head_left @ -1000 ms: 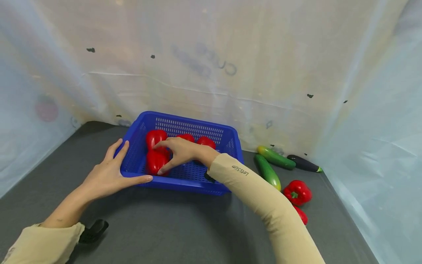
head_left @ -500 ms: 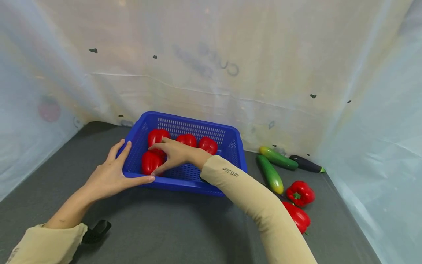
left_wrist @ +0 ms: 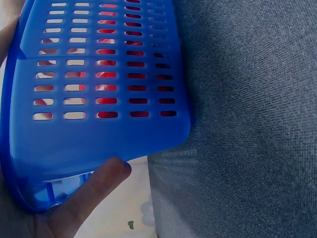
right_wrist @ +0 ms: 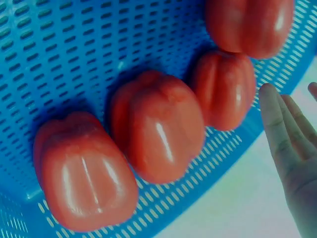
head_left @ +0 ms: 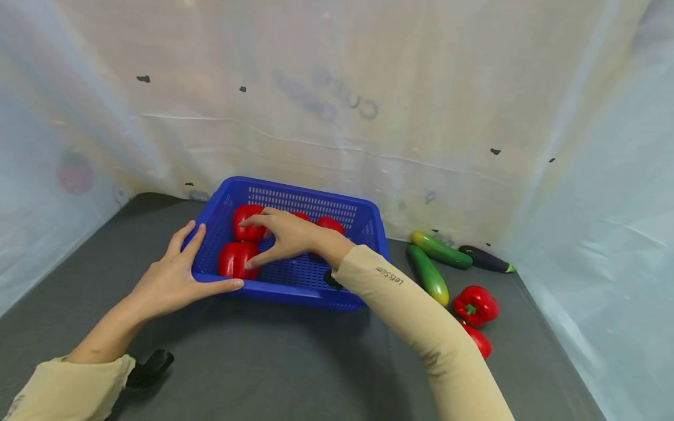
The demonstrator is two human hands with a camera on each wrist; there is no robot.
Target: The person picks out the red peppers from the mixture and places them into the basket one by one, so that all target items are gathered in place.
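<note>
My left hand (head_left: 168, 283) grips the near left corner of a blue perforated plastic basket (head_left: 295, 295), its thumb along the front rim and fingers over the left rim. In the left wrist view one finger (left_wrist: 99, 188) lies against the basket's outer wall. Several red bell peppers sit inside, including a front-left pepper (head_left: 237, 259) and one behind it (head_left: 247, 217). Over them hovers my right hand (head_left: 289, 234), fingers spread and loosely bent, holding nothing. The right wrist view shows its fingers (right_wrist: 277, 124) apart from the peppers. Two back peppers are partly hidden by this hand.
Right of the basket lie two green cucumber-like vegetables (head_left: 441, 251) with yellow ends, a dark eggplant (head_left: 484, 259) and two red bell peppers (head_left: 475, 306). My right sleeve partly covers the nearer one. A pale plastic sheet (head_left: 337, 128) hangs behind the dark grey table (head_left: 274, 362).
The front-left pepper has shifted left, towards the basket's left wall. My right hand moved left with it, then drew back up and right. My left hand has stayed on the corner.
</note>
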